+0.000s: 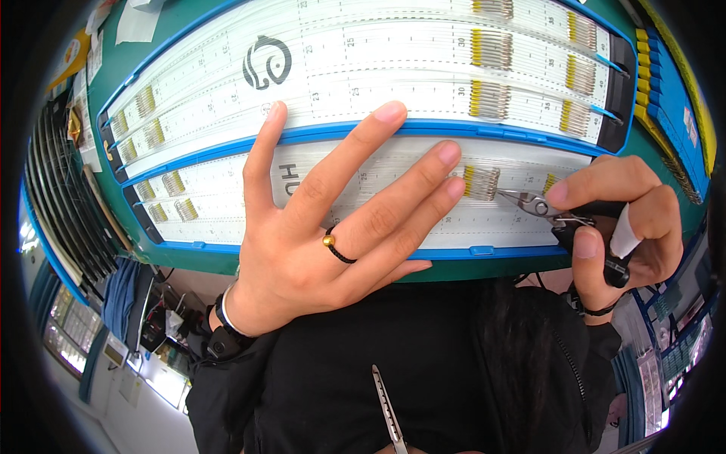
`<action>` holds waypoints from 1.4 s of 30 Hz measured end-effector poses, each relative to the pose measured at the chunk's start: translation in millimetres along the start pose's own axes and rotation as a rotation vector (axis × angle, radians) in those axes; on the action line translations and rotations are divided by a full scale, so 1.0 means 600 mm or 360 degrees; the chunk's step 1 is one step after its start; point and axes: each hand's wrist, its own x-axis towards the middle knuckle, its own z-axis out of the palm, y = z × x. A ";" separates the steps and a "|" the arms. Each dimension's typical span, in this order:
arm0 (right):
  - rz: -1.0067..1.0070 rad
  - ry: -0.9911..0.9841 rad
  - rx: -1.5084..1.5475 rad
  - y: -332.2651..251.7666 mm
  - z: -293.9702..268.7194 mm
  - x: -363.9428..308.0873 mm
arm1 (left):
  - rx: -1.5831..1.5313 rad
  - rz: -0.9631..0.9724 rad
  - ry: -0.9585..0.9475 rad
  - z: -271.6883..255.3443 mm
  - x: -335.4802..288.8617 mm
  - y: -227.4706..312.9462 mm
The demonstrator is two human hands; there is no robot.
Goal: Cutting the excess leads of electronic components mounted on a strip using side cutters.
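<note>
Blue-rimmed case (491,129) — long, opened out in two white halves, lying across the green tabletop (454,271) in front of the worker. Both halves are strung lengthwise with clear lines and carry clusters of small metal pieces with yellow bands; the upper half has two clusters towards its right end in each row I can make out. Blue-and-yellow stacked holders (681,106) stand just beyond the right end.

Left hand (302,257): fingers spread wide, gripping nothing, laid over the case and its lines; looks to be steadying them. Right hand (646,216): fingers curled round the black handles of small pointed pliers (537,204), tips seemingly a little apart.

Pliers' points sit right beside a yellow-banded cluster (480,183) in the lower half. I judge the step as picking at single pieces or lines there — calls for fine aim and light pressure, neighbours being so close. Whether the tips have caught a line, I cannot tell.
</note>
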 end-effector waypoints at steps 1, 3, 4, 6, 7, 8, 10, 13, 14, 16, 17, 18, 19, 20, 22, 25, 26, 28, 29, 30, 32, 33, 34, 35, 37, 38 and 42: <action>0.0010 0.0010 0.0021 0.001 0.001 0.002 | -0.0002 -0.0002 0.0003 0.001 0.000 -0.001; 0.0027 0.0037 0.0011 -0.003 -0.003 0.000 | -0.0003 0.0013 0.0007 -0.001 0.003 -0.001; 0.0033 0.0044 -0.0004 -0.005 -0.004 0.000 | -0.0004 0.0020 0.0003 -0.002 0.005 0.000; 0.0023 0.0039 -0.0048 -0.005 -0.002 0.001 | 0.0004 0.0019 -0.0002 -0.003 0.004 -0.001; 0.0019 0.0035 -0.0067 -0.004 -0.001 0.001 | 0.0008 0.0021 -0.0008 -0.003 0.004 -0.001; 0.0014 0.0030 -0.0085 -0.004 0.000 0.002 | 0.0010 0.0018 -0.0007 -0.003 0.003 -0.001; -0.0019 0.0033 -0.0085 0.000 0.001 0.001 | 0.0026 0.0014 -0.0017 -0.004 0.002 0.000; -0.0067 -0.0038 -0.0106 0.003 -0.005 0.003 | 0.0032 0.0011 -0.0018 -0.005 0.003 0.001; -0.0078 -0.0061 -0.0114 0.002 -0.006 0.004 | 0.0031 0.0013 -0.0018 -0.005 0.003 0.000; -0.0051 -0.0044 -0.0113 0.000 -0.004 0.004 | 0.0030 0.0016 -0.0025 -0.005 0.003 0.000; -0.0042 -0.0038 -0.0114 -0.002 -0.002 0.005 | 0.0029 0.0017 -0.0025 -0.005 0.003 0.000; -0.0020 -0.0003 -0.0078 -0.004 0.000 0.005 | 0.0023 0.0011 -0.0027 -0.004 0.004 0.000; -0.0007 0.0015 -0.0060 -0.004 0.000 0.005 | 0.0016 0.0006 -0.0028 -0.004 0.004 0.000; 0.0002 0.0031 -0.0041 -0.005 0.000 0.006 | 0.0017 0.0005 -0.0029 -0.004 0.003 0.000; -0.0010 0.0003 -0.0051 -0.005 -0.003 0.007 | 0.0012 0.0011 -0.0004 -0.003 0.003 -0.001; -0.0004 -0.0027 -0.0095 -0.004 -0.005 0.005 | 0.0027 0.0036 -0.0056 -0.008 0.004 -0.004; 0.0002 -0.0034 -0.0110 -0.004 -0.004 0.004 | 0.0030 0.0046 -0.0077 -0.009 0.005 -0.005; 0.0063 0.0045 -0.0144 -0.005 0.001 0.001 | 0.0019 0.0048 -0.0104 -0.008 0.004 -0.006; 0.0081 0.0072 -0.0154 -0.006 0.002 0.001 | 0.0019 0.0049 -0.0114 -0.009 0.004 -0.006; 0.0074 0.0070 -0.0186 -0.006 0.002 0.003 | 0.0006 0.0032 -0.0122 -0.010 0.004 -0.005; 0.0069 0.0071 -0.0219 -0.007 0.003 0.002 | -0.0008 0.0020 -0.0132 -0.010 0.004 -0.004; 0.0066 0.0123 -0.0214 -0.006 0.005 0.001 | -0.0006 0.0024 -0.0133 -0.010 0.004 -0.005; 0.0066 0.0150 -0.0212 -0.005 0.005 0.000 | -0.0005 0.0027 -0.0135 -0.009 0.005 -0.006; 0.0063 0.0176 -0.0207 -0.004 0.005 -0.001 | -0.0005 0.0029 -0.0138 -0.009 0.005 -0.005; 0.0014 0.0156 -0.0195 -0.001 0.002 -0.002 | 0.0000 0.0015 -0.0156 -0.010 0.005 -0.003; -0.0003 0.0150 -0.0190 -0.001 0.001 -0.002 | 0.0002 0.0011 -0.0162 -0.010 0.005 -0.002; 0.0036 0.0142 -0.0169 -0.002 0.000 -0.005 | 0.0004 0.0016 -0.0140 -0.008 0.005 -0.003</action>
